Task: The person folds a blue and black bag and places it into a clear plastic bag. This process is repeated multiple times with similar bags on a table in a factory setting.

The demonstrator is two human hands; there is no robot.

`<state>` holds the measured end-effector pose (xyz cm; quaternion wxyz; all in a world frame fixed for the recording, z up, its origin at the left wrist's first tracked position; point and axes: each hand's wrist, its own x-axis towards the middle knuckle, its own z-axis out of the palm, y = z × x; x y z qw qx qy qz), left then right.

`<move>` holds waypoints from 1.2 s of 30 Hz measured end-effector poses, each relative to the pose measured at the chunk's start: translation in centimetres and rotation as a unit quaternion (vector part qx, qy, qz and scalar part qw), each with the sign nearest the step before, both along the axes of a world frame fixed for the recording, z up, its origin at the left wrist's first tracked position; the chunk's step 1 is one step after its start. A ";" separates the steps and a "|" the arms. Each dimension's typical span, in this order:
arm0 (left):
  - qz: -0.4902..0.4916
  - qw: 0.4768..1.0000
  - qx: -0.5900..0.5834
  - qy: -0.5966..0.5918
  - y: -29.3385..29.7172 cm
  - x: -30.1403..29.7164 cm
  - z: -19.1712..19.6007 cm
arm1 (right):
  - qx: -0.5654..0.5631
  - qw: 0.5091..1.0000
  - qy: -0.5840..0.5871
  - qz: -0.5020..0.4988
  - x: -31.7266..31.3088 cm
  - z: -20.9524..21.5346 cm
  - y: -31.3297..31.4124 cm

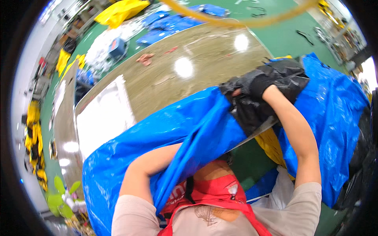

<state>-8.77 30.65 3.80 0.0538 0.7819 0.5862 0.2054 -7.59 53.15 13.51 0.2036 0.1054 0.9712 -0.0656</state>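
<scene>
A glossy blue plastic sheet [173, 122] lies in folds over the near side of the table and across my lap. My left forearm goes in beneath it, so my left hand is hidden. On the table's right part my right hand [256, 84], in a black and grey striped glove, is closed on a crumpled black plastic sheet [287, 74]. One bare fingertip shows at the glove's edge. The black piece lies against the blue sheet and seems joined to it, though the seam is not visible. More blue sheeting [330, 114] hangs down at the right.
The brown tabletop [157, 86] carries a white sheet [104, 114] at left and reddish scraps [145, 59]. A green fan [63, 196] stands at lower left. Yellow [122, 11] and blue [169, 27] sheeting lies on the green floor beyond. A yellowish hoop [236, 21] crosses the top.
</scene>
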 end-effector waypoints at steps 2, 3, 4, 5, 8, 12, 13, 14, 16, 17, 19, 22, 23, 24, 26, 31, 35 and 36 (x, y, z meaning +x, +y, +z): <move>-0.027 0.998 -0.041 -0.035 -5.7 -1.7 -0.1 | -0.100 0.994 0.050 0.009 0.4 -5.0 3.2; -0.003 0.995 -0.085 -0.058 -10.7 -3.3 0.0 | -0.105 0.994 0.026 0.003 -0.6 -4.1 1.7; 0.014 0.989 -0.129 -0.075 -15.3 -5.1 0.2 | -0.126 0.992 0.026 -0.007 -0.1 -4.4 2.0; 0.044 0.979 -0.178 -0.088 -21.0 -6.8 0.4 | -0.148 0.989 0.025 -0.015 0.3 -4.7 2.3; 0.196 0.930 -0.306 -0.053 -41.5 -11.8 3.2 | -0.088 0.995 0.023 -0.039 -0.2 -5.2 2.3; 0.362 0.845 -0.392 -0.019 -56.5 -12.4 10.2 | -0.038 0.996 -0.010 -0.084 0.5 -6.4 3.7; 0.394 0.841 -0.371 0.025 -58.3 -11.3 9.9 | -0.051 0.996 -0.013 -0.066 0.3 -4.8 2.2; 0.422 0.833 -0.350 0.070 -60.4 -10.4 8.8 | -0.056 0.996 -0.021 -0.065 -0.1 -5.0 2.2; 0.539 0.811 -0.227 -0.001 -61.9 -7.7 5.0 | -0.052 0.996 -0.023 -0.072 -0.4 -4.3 1.2; 0.577 0.791 -0.199 -0.045 -62.8 -6.9 3.8 | -0.045 0.996 -0.025 -0.079 -0.5 -3.8 1.0; 0.633 0.722 0.020 -0.278 -66.8 -4.8 -0.5 | -0.036 0.995 -0.028 -0.086 -1.0 -3.3 0.3; 0.649 0.473 0.381 -0.459 -62.1 -4.9 -2.4 | 0.018 0.991 -0.048 -0.125 -0.2 -3.3 0.4; 0.674 0.470 0.344 -0.454 -61.0 -6.6 0.0 | 0.063 0.989 -0.070 -0.118 0.1 -4.5 1.6; 0.704 0.460 0.305 -0.448 -60.7 -6.9 0.8 | 0.110 0.982 -0.087 -0.124 -0.1 -4.2 1.0; 0.877 0.469 -0.059 -0.088 -59.5 -6.5 0.7 | 0.107 0.986 -0.059 -0.111 -0.3 -2.8 -1.4; 0.855 0.500 -0.129 -0.045 -58.9 -7.7 -1.0 | 0.079 0.983 -0.114 -0.122 -1.1 -2.3 -3.7; 0.823 0.450 -0.050 0.342 -58.5 -9.0 -0.9 | -0.005 0.990 -0.104 -0.095 -1.2 -3.4 -2.7; 0.790 0.518 0.076 0.320 -50.1 -10.1 3.4 | 0.005 0.991 -0.082 -0.104 0.7 -7.0 0.9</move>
